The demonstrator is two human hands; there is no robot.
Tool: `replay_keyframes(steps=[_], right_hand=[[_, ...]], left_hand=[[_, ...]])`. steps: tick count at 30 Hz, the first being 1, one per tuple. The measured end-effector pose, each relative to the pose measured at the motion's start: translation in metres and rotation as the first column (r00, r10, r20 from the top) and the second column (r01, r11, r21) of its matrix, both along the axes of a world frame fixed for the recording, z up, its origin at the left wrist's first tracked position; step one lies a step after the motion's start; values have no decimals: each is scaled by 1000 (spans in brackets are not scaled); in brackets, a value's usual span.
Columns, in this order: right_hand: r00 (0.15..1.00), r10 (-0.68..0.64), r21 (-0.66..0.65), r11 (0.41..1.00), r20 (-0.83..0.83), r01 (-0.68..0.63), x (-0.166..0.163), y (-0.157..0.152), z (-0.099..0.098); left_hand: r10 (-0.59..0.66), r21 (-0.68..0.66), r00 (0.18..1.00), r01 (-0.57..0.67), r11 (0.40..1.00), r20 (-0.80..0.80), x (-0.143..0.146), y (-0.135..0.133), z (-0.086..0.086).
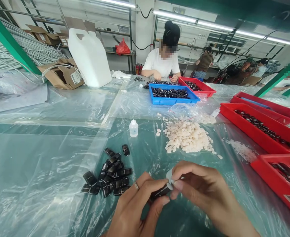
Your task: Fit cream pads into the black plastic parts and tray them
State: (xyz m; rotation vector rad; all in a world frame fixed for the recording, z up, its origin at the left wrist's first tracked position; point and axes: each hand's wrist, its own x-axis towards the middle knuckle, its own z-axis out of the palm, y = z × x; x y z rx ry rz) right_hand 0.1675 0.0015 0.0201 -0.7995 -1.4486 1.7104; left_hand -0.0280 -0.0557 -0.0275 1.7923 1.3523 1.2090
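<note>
My left hand, with a ring on one finger, is closed around a small black plastic part in front of me. Between the thumb and fingers of my right hand is a small translucent whitish piece, at the end of the black part. Whether the two pieces are joined, I cannot tell. To the left lies a loose heap of similar black parts. A pile of small cream-white pieces sits beyond my right hand. A small white dropper bottle stands upright between heap and pile.
Red trays holding dark parts line the right side. A blue tray of black parts stands at the back, before a seated person. A white jug and an open cardboard box stand back left. Plastic sheeting covers the table.
</note>
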Motion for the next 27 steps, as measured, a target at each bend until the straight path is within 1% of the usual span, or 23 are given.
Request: replay_keyframes(steps=[2, 4, 7, 11, 16, 22, 27], right_hand=[[998, 39, -72, 996, -54, -42, 5, -1, -2], [996, 56, -96, 993, -71, -63, 8, -1, -4], [992, 77, -150, 984, -104, -92, 8, -2, -7], [987, 81, -216, 970, -139, -110, 4, -4, -6], [982, 102, -285, 948, -159, -145, 3, -4, -4], [983, 104, -304, 941, -154, -147, 1, -5, -6], [977, 121, -365, 914, -176, -179, 2, -7, -5]], left_hand=[[-40, -39, 995, 43, 998, 87, 3, 2, 2], [-68, -59, 982, 79, 995, 176, 6, 4, 5], [-94, -68, 968, 113, 991, 231, 9, 5, 8], [-79, -63, 969, 96, 993, 235, 10, 4, 11], [-96, 13, 981, 95, 995, 168, 10, 5, 11], [-158, 14, 975, 158, 987, 157, 6, 7, 8], [-149, 13, 977, 149, 989, 150, 8, 5, 13]])
